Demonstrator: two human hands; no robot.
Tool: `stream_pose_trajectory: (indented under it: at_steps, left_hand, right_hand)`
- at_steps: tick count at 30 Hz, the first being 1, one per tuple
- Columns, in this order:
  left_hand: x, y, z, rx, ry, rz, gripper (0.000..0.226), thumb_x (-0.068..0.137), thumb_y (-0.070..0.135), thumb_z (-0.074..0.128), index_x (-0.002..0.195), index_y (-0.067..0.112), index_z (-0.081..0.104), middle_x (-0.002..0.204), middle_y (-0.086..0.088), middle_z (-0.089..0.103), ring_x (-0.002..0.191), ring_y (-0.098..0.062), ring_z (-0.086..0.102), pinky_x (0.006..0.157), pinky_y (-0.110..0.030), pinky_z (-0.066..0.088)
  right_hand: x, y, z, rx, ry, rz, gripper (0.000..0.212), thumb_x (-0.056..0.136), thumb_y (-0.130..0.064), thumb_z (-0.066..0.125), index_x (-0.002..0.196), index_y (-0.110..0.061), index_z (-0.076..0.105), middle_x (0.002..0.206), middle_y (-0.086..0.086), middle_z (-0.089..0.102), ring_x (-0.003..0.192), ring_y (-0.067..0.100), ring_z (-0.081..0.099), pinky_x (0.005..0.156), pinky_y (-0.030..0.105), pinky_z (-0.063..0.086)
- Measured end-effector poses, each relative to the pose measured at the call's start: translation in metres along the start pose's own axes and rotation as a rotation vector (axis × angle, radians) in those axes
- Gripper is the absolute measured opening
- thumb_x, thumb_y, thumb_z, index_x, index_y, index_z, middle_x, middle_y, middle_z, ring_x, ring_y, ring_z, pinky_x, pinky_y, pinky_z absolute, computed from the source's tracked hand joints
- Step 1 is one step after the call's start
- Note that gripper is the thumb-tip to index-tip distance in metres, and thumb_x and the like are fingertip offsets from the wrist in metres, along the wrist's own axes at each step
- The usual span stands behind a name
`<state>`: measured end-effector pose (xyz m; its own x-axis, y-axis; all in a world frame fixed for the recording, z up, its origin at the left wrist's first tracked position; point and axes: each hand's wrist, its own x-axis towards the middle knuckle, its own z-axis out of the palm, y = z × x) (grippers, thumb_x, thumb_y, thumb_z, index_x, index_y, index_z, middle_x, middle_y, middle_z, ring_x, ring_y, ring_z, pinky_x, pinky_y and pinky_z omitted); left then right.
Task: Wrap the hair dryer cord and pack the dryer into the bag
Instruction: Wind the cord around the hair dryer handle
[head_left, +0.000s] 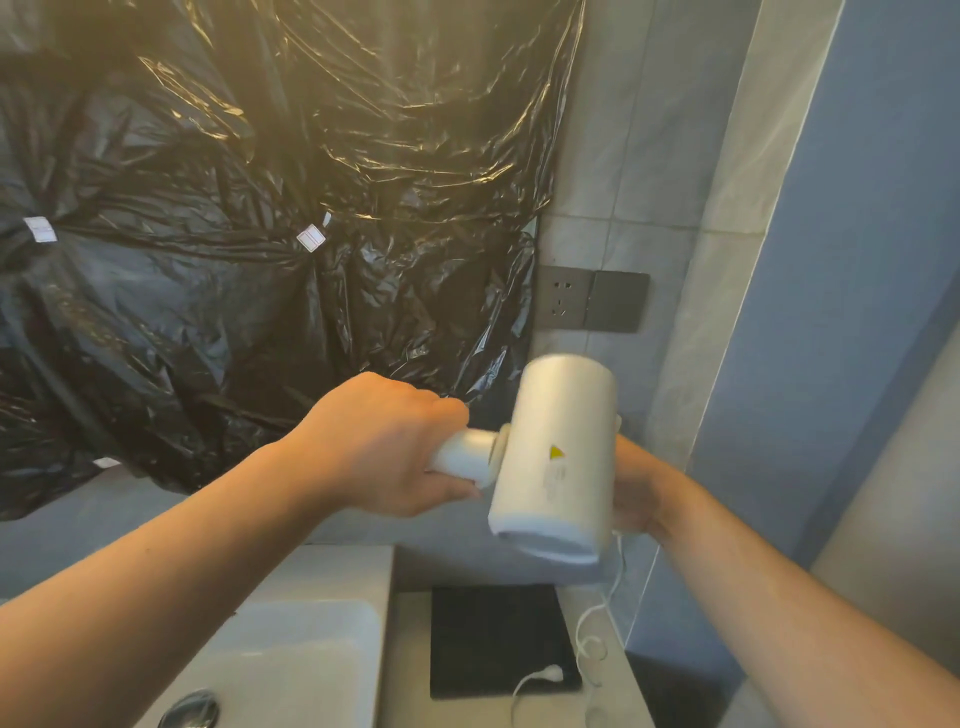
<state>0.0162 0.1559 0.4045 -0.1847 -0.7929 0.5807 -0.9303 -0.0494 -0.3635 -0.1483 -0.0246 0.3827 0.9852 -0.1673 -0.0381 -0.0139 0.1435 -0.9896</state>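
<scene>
Grips the handle of the hair dryer (556, 457) in the curled left hand (389, 447), barrel just right of it, raised likely so the cord (615, 577) hangs free for wrapping. Backs the barrel with the right hand (634, 493), grip hidden; cord trailing below it.

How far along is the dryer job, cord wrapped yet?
Done: plug is out of the wall socket, lying on the black pad. In hand: left hand grips the dryer by its handle; right hand sits behind the barrel, fingers hidden. Left: cord hangs loose, unwrapped; dryer not bagged.
</scene>
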Motion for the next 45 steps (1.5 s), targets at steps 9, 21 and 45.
stream_pose_trajectory:
  at_steps: [9,21,45]
  left_hand:
    - [0.014,0.007,0.010,0.004,-0.249,-0.568,0.047,0.084,0.073,0.045,0.084,0.026,0.042,0.072,0.008,0.053,0.063,-0.021,0.054,0.057,-0.030,0.038]
    - [0.012,-0.014,0.037,0.194,-0.413,-0.598,0.043,0.084,0.067,0.051,0.084,0.024,0.050,0.062,0.009,0.049,0.055,-0.018,0.051,0.055,-0.029,0.037]
    - [-0.002,0.009,0.018,-0.017,0.014,0.317,0.049,0.081,0.066,0.057,0.072,0.018,0.058,0.056,0.002,0.053,0.043,-0.025,0.048,0.044,-0.027,0.038]
  right_hand:
    - [0.011,0.030,0.015,-0.082,0.360,-0.034,0.013,0.099,-0.016,0.050,0.090,-0.008,0.055,0.055,-0.001,0.039,0.041,0.007,0.025,0.037,0.017,0.013]
    - [-0.015,0.004,0.052,-1.291,0.311,0.002,0.033,0.095,-0.035,0.046,0.078,-0.010,0.058,0.066,-0.001,0.054,0.061,0.017,0.048,0.059,0.035,0.041]
    - [-0.002,-0.046,0.014,-0.723,0.188,-0.029,0.017,0.076,-0.006,0.076,0.064,-0.014,0.067,0.052,-0.003,0.060,0.045,0.008,0.053,0.046,0.019,0.043]
